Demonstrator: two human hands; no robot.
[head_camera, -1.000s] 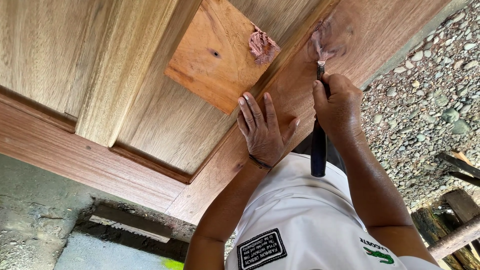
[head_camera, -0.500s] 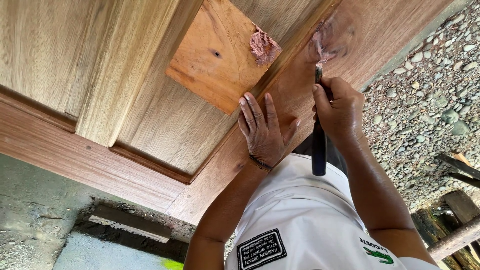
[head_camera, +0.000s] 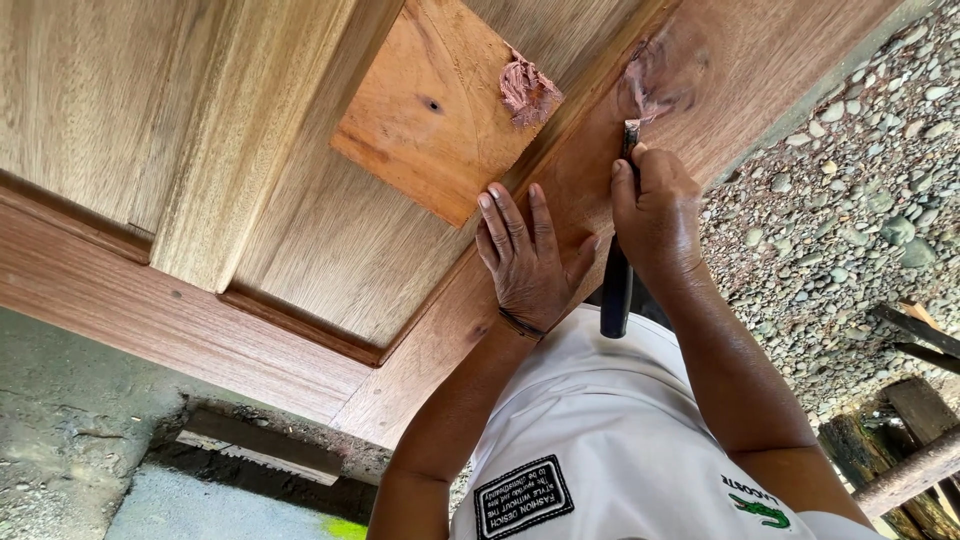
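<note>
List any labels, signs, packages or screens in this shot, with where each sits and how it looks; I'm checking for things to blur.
Patch label: sewn on the white shirt, low in the picture near the left arm; tilted black rectangle with white edging and white lettering.
Small emblem: on the same shirt, lower right beside the right arm; green animal shape under a line of green letters.
No packages, signs or screens in view.

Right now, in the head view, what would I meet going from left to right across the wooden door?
Square wood offcut → lump of pinkish filler → left hand flat on the door frame → right hand gripping a dark-handled putty knife → gravel.
</note>
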